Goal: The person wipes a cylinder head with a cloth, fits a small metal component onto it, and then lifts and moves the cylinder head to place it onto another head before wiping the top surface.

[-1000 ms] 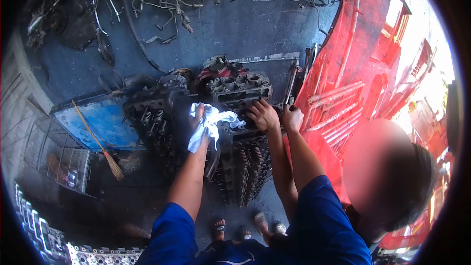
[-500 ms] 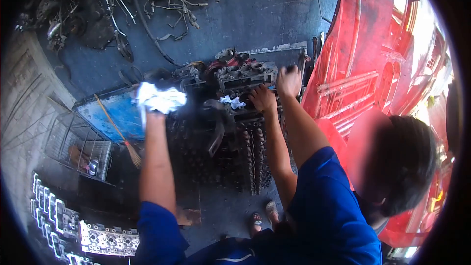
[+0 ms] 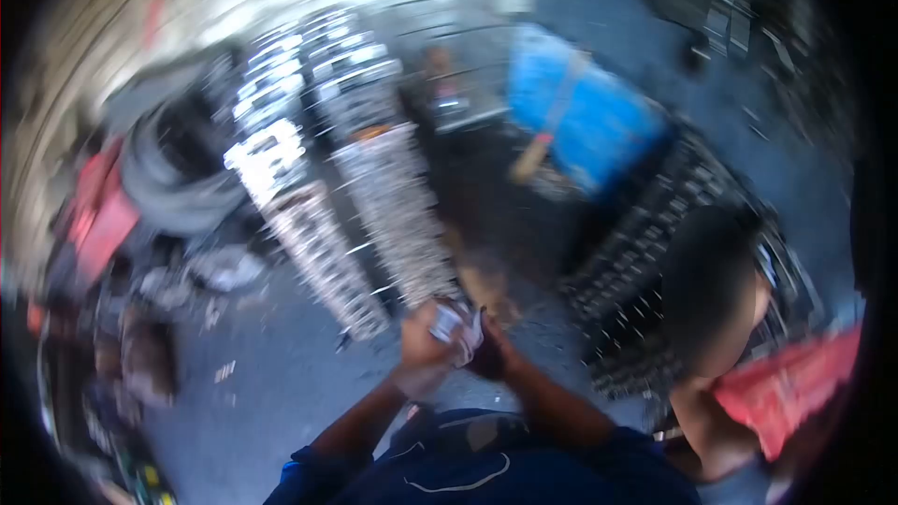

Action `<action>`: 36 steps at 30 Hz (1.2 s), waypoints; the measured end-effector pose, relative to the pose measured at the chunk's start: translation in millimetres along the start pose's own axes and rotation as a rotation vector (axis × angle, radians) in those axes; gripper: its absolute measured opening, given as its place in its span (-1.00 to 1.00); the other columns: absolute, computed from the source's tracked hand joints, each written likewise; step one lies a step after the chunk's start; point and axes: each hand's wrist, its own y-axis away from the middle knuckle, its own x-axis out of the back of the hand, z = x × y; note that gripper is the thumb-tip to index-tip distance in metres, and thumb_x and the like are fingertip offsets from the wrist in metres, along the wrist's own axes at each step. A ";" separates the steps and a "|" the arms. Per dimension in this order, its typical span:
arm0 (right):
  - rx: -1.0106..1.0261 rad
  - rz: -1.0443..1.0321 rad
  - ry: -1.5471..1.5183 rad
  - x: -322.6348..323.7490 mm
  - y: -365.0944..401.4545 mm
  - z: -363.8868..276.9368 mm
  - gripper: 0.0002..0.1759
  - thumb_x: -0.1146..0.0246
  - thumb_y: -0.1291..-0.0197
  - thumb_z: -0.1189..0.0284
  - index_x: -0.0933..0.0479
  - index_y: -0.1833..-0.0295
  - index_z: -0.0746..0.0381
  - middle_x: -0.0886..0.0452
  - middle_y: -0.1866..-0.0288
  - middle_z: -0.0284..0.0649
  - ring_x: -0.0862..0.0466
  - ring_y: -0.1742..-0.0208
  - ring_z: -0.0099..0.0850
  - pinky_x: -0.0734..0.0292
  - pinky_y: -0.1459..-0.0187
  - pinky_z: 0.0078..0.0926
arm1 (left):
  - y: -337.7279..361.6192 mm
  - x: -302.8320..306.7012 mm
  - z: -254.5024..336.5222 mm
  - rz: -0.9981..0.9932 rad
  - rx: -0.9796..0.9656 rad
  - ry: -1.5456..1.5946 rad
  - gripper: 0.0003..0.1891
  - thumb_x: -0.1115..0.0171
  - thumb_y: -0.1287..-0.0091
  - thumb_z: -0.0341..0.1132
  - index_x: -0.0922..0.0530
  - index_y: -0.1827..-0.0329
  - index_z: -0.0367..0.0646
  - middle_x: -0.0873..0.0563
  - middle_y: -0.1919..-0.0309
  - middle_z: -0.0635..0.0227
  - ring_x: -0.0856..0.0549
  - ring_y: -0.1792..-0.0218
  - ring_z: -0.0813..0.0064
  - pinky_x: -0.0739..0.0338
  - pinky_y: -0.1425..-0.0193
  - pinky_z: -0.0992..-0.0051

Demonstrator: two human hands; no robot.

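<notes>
My left hand (image 3: pixel 425 340) and my right hand (image 3: pixel 492 352) are close together low in front of my body. A crumpled white cloth (image 3: pixel 462 329) is bunched between them. The left fingers are closed round it, and the right hand grips its other side, though blur hides the right fingertips. Just beyond my hands is the near end of a row of metal engine cylinder heads (image 3: pixel 388 196).
A second row of cylinder heads (image 3: pixel 318 243) runs alongside on the left. Tyres (image 3: pixel 178 168) lie farther left. A broom (image 3: pixel 552 122) leans on a blue panel (image 3: pixel 599 122). Another person (image 3: pixel 716 318) is at the right, beside a rack of dark parts (image 3: pixel 645 252).
My view has swung left, away from the dark engine parts towards the cylinder heads. My hands, apart before, have come together at the white cloth, which was in my left hand.
</notes>
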 end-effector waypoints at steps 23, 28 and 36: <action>-0.485 0.415 0.111 -60.2 -385.3 182.7 -0.57 -0.19 -0.28 -0.08 -0.55 0.07 0.04 -0.56 0.24 -0.37 -0.57 0.16 -0.47 -0.46 0.09 -0.44 | 39.6 342.2 4.6 0.502 -0.066 -0.887 -0.24 -0.36 -0.13 -0.30 -0.22 -0.40 -0.29 -0.48 -0.19 -0.02 -0.45 -0.22 -0.02 -0.24 -0.30 0.03; -0.305 0.549 0.982 -34.0 -474.8 163.4 -0.56 -0.31 -0.22 0.12 -0.62 0.04 0.31 -0.68 0.28 -0.26 -0.65 0.25 -0.43 -0.53 0.24 -0.36 | 19.5 424.2 -14.7 0.228 0.337 -0.676 -0.31 -0.35 -0.23 -0.20 -0.29 -0.40 -0.19 -0.48 -0.18 0.09 -0.58 -0.11 0.15 -0.45 -0.12 0.19; -0.596 0.497 2.167 206.1 -421.4 102.6 -0.37 -0.25 -0.03 -0.08 -0.62 -0.04 0.19 -0.66 -0.04 0.04 -0.67 -0.03 -0.03 -0.59 -0.03 -0.19 | 2.5 557.9 -115.0 0.098 0.592 -0.300 -0.66 -0.24 -0.33 -0.23 -0.61 -0.11 -0.16 -0.74 0.24 0.24 -0.71 0.26 0.37 -0.59 0.13 0.41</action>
